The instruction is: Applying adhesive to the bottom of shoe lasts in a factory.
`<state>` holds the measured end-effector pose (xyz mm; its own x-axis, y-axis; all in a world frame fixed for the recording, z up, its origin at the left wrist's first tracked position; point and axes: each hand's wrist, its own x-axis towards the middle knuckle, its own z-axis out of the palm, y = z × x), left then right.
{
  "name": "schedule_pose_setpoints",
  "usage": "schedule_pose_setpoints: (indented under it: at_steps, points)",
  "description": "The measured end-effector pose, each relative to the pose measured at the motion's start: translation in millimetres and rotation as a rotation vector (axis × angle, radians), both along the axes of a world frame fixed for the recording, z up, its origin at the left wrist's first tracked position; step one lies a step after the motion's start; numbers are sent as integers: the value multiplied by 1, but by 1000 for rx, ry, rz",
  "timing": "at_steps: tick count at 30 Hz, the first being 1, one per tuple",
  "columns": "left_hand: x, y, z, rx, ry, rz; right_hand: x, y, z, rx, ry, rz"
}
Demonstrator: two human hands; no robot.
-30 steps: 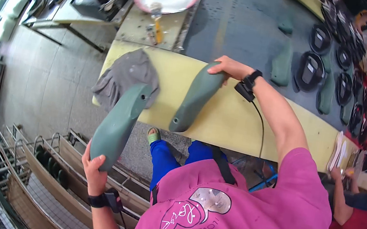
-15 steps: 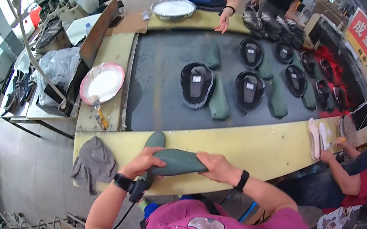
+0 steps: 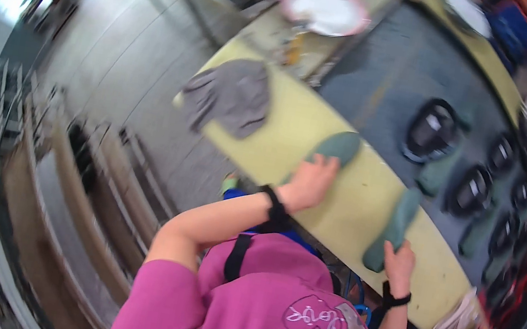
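A green insole [image 3: 344, 146] lies at a slant over the pale yellow table edge. My left hand [image 3: 309, 185] is closed over its middle, fingers across the top. Farther right, my right hand [image 3: 399, 265] grips a second green insole [image 3: 403, 214] by its side near the lower end. The two insoles are apart. Motion blur softens the picture, so whether either insole touches the table cannot be told.
A grey cloth [image 3: 237, 96] drapes over the table's left end. Beyond are a pink-rimmed basin [image 3: 326, 8] and a yellow-handled brush [image 3: 294, 50]. Shoe uppers [image 3: 433, 129] and more green insoles stand on the dark conveyor belt [image 3: 400, 69]. Metal racks [image 3: 81, 196] fill the lower left; a co-worker's arms show lower right.
The view has swung left, bringing the racks in. My hands have drawn apart: the two insoles, crossed before, are now separated, one at each hand.
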<state>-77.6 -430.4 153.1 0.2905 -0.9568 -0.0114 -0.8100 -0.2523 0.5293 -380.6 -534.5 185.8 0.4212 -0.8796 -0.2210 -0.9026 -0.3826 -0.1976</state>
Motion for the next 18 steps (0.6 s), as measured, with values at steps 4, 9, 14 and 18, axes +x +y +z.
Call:
schedule_pose_setpoints:
  at_steps: [4,9,14,18]
  points:
    - [-62,-20,-9,2,-130,44,25,-26,24,-228,-173,227]
    - [-93,-63,0,-233,840,-53,141,-8,108,40,-558,410]
    - [-2,63,-59,-658,729,375,272,67,118,298,-416,762]
    - [61,257,-80,-454,523,1076,360,166,95,380,-394,1244]
